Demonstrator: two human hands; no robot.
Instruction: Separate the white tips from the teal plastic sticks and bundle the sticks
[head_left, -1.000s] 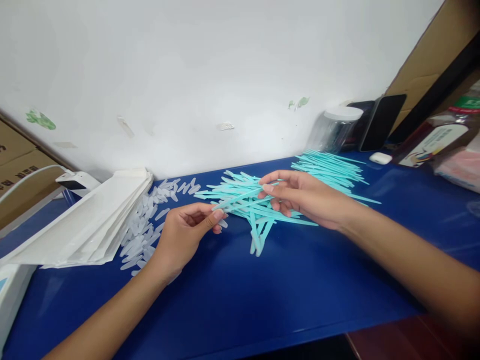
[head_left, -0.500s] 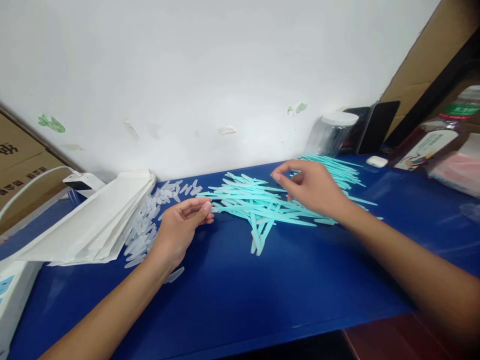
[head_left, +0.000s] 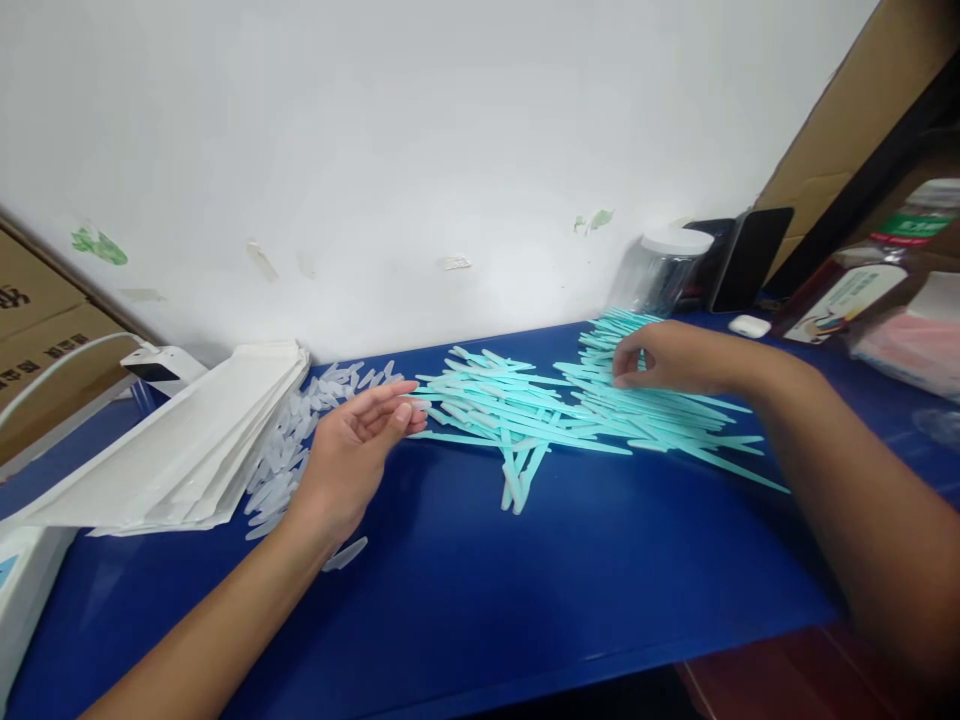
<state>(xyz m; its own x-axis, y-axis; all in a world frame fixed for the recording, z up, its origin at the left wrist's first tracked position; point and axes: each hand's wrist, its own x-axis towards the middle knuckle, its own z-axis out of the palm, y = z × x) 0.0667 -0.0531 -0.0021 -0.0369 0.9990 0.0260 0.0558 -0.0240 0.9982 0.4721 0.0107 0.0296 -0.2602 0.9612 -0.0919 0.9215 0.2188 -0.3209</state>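
My left hand (head_left: pixel 367 435) is closed, a small translucent cap (head_left: pixel 421 404) pinched between thumb and fingers at the left edge of a pile of turquoise eyebrow razors (head_left: pixel 495 400). Pale covers show on many razor ends in this pile. Farther right, my right hand (head_left: pixel 660 358) hangs over a second heap of thin turquoise razors (head_left: pixel 675 415), its fingers curled together and low against them. What these fingertips hold, if anything, is hidden. Behind my left wrist lies a spread of loose translucent caps (head_left: pixel 289 450), and one single cap (head_left: pixel 345 554) sits apart nearer me.
White paper sleeves (head_left: pixel 187 440) lie stacked on the left of the blue table (head_left: pixel 480 600), beside a white device with a cable (head_left: pixel 161 365). At the back right stand a clear jar (head_left: pixel 664 270), a dark phone (head_left: pixel 750 260), a white case (head_left: pixel 748 326) and a bottle (head_left: pixel 855 290).
My right hand has moved right, from between the piles to over the right heap. My left hand has stayed near the left pile, and a razor now lies lower beside its fingers.
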